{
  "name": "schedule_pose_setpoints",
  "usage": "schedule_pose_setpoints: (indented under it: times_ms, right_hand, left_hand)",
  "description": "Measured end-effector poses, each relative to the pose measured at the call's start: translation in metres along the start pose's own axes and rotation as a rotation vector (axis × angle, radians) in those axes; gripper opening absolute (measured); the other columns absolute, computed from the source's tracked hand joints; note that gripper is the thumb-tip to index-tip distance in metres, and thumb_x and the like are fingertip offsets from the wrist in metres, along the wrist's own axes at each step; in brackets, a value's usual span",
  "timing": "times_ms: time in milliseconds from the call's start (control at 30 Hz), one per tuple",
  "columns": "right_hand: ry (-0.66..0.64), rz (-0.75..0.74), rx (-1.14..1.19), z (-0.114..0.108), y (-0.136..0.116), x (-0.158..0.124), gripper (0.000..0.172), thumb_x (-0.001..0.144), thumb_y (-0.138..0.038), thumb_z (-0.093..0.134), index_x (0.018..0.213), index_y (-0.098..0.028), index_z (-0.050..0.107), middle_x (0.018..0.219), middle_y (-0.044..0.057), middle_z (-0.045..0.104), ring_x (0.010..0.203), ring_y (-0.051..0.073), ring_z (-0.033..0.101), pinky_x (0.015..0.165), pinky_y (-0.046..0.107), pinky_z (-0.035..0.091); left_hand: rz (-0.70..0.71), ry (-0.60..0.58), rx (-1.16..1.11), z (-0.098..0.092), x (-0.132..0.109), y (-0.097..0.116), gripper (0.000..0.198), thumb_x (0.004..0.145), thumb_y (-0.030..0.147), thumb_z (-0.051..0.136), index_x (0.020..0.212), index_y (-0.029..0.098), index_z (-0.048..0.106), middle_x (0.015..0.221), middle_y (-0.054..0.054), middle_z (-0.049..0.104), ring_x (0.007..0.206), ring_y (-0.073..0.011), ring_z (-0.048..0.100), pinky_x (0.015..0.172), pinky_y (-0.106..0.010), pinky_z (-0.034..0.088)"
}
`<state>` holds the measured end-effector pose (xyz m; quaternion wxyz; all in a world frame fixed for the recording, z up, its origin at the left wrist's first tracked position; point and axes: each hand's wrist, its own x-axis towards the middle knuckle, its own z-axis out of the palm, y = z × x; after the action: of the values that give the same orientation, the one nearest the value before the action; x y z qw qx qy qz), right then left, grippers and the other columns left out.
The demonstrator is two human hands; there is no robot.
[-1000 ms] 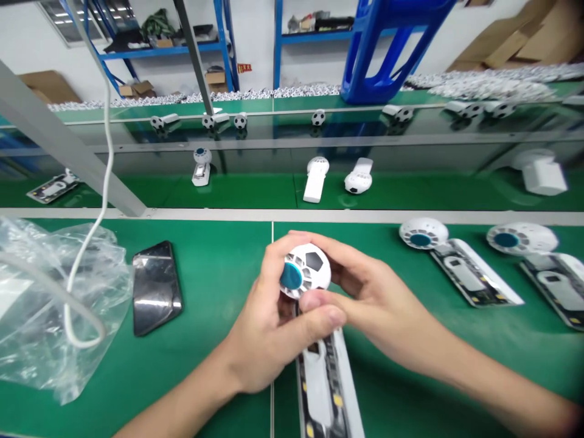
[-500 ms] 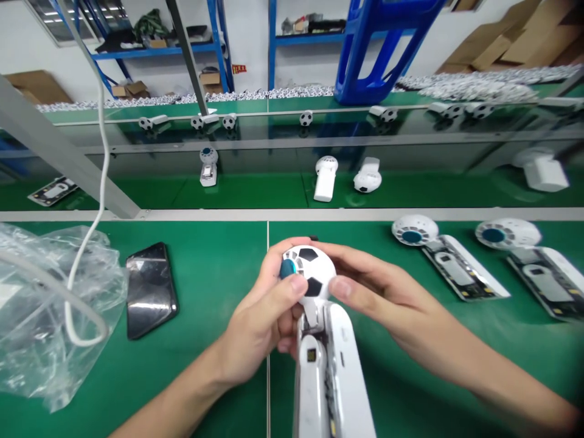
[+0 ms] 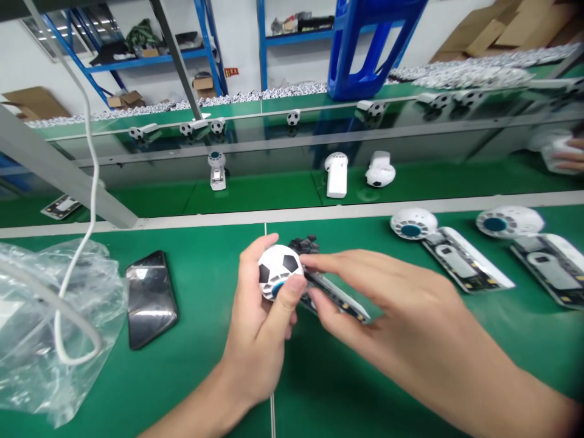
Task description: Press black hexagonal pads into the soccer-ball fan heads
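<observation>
Left grip [image 3: 262, 331] clenched around football-patterned fan head [image 3: 279, 269]; right grip [image 3: 392, 301] pinches handle [image 3: 340, 299], just right of that head.

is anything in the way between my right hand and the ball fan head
Nothing visible. The left hand grips the soccer-ball fan head, and the right hand pinches its open handle right beside it. The small black pieces lie behind them.

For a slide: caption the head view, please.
Left hand grips a football-patterned fan; right hand holds its handle over the green bench.
</observation>
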<state>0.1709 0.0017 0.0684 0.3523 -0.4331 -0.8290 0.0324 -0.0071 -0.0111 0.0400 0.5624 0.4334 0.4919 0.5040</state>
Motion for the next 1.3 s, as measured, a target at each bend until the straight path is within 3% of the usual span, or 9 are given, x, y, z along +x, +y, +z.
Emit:
schedule_pose_setpoints:
  times_ms: [133, 300, 500, 700, 867, 967, 1067, 1200, 1300]
  right_hand:
    - [0.104, -0.028, 0.038, 0.018, -0.003, -0.004, 0.023, 0.105, -0.01, 0.063, 0.12, -0.019, 0.079, 0.102, 0.007, 0.088, 0.091, 0.024, 0.084, 0.086, 0.038, 0.068]
    - [0.172, 0.038, 0.124, 0.029, -0.002, -0.014, 0.026, 0.105, -0.009, 0.066, 0.123, -0.021, 0.08, 0.116, 0.008, 0.088, 0.105, 0.023, 0.084, 0.094, 0.036, 0.069]
    - [0.122, 0.185, 0.322, 0.025, 0.003, -0.017, 0.025, 0.102, -0.014, 0.071, 0.118, -0.028, 0.085, 0.112, 0.002, 0.089, 0.098, 0.023, 0.086, 0.087, 0.037, 0.073]
    - [0.168, 0.139, 0.322, 0.031, 0.007, -0.019, 0.028, 0.101, -0.012, 0.071, 0.115, -0.031, 0.086, 0.114, 0.0, 0.089, 0.104, 0.026, 0.087, 0.1, 0.045, 0.072]
    - [0.196, 0.291, 0.305, 0.039, 0.005, -0.018, 0.026, 0.097, -0.015, 0.069, 0.108, -0.031, 0.086, 0.102, 0.001, 0.089, 0.089, 0.027, 0.087, 0.083, 0.044, 0.073]
    - [0.267, 0.341, 0.184, 0.044, -0.001, -0.017, 0.027, 0.092, -0.009, 0.063, 0.094, -0.028, 0.082, 0.085, 0.0, 0.086, 0.072, 0.021, 0.082, 0.071, 0.035, 0.069]
    - [0.261, 0.344, 0.147, 0.043, -0.001, -0.015, 0.032, 0.091, -0.002, 0.057, 0.086, -0.027, 0.077, 0.081, -0.002, 0.083, 0.07, 0.017, 0.079, 0.068, 0.028, 0.064]
    - [0.213, 0.236, 0.043, 0.023, 0.029, -0.011, 0.027, 0.091, -0.005, 0.061, 0.091, -0.026, 0.078, 0.083, -0.003, 0.083, 0.07, 0.017, 0.078, 0.066, 0.029, 0.061]
    - [0.227, 0.184, -0.166, 0.005, 0.074, -0.015, 0.021, 0.09, -0.007, 0.064, 0.087, -0.023, 0.078, 0.087, 0.004, 0.082, 0.076, 0.024, 0.078, 0.066, 0.036, 0.059]
  left_hand:
    - [-0.037, 0.031, -0.092, 0.005, -0.001, 0.002, 0.059, 0.103, 0.06, 0.072, 0.147, 0.028, 0.047, 0.079, 0.005, 0.062, 0.057, -0.0125, 0.057, 0.046, -0.021, 0.053]
    - [-0.089, 0.047, -0.094, 0.008, -0.005, 0.001, 0.056, 0.106, 0.063, 0.066, 0.145, 0.028, 0.045, 0.065, 0.009, 0.057, 0.051, -0.0124, 0.055, 0.043, -0.018, 0.051]
    - [-0.028, 0.021, -0.041, 0.009, -0.007, -0.007, 0.055, 0.106, 0.064, 0.064, 0.144, 0.031, 0.043, 0.092, 0.002, 0.068, 0.058, -0.0129, 0.064, 0.049, -0.024, 0.063]
    - [-0.045, 0.093, -0.001, 0.017, -0.011, -0.008, 0.054, 0.106, 0.06, 0.066, 0.144, 0.03, 0.043, 0.09, 0.002, 0.065, 0.056, -0.0117, 0.058, 0.044, -0.022, 0.058]
    - [-0.085, 0.102, 0.034, 0.02, -0.014, -0.009, 0.055, 0.103, 0.059, 0.071, 0.143, 0.032, 0.045, 0.089, 0.002, 0.063, 0.058, -0.0137, 0.059, 0.045, -0.024, 0.058]
    - [-0.102, 0.092, 0.058, 0.02, -0.017, -0.008, 0.056, 0.103, 0.063, 0.07, 0.143, 0.032, 0.046, 0.089, 0.002, 0.063, 0.057, -0.0138, 0.061, 0.046, -0.025, 0.058]
    - [-0.112, 0.072, 0.075, 0.019, -0.016, -0.006, 0.057, 0.104, 0.065, 0.068, 0.144, 0.031, 0.045, 0.087, 0.004, 0.063, 0.054, -0.0122, 0.058, 0.046, -0.024, 0.058]
    - [-0.225, -0.025, 0.101, 0.01, -0.006, 0.0, 0.058, 0.105, 0.069, 0.061, 0.145, 0.031, 0.044, 0.063, 0.009, 0.056, 0.049, -0.0145, 0.056, 0.046, -0.023, 0.054]
    - [-0.272, -0.151, 0.176, -0.001, 0.001, 0.001, 0.056, 0.106, 0.069, 0.059, 0.147, 0.033, 0.049, 0.069, 0.006, 0.056, 0.057, -0.0162, 0.058, 0.049, -0.025, 0.055]
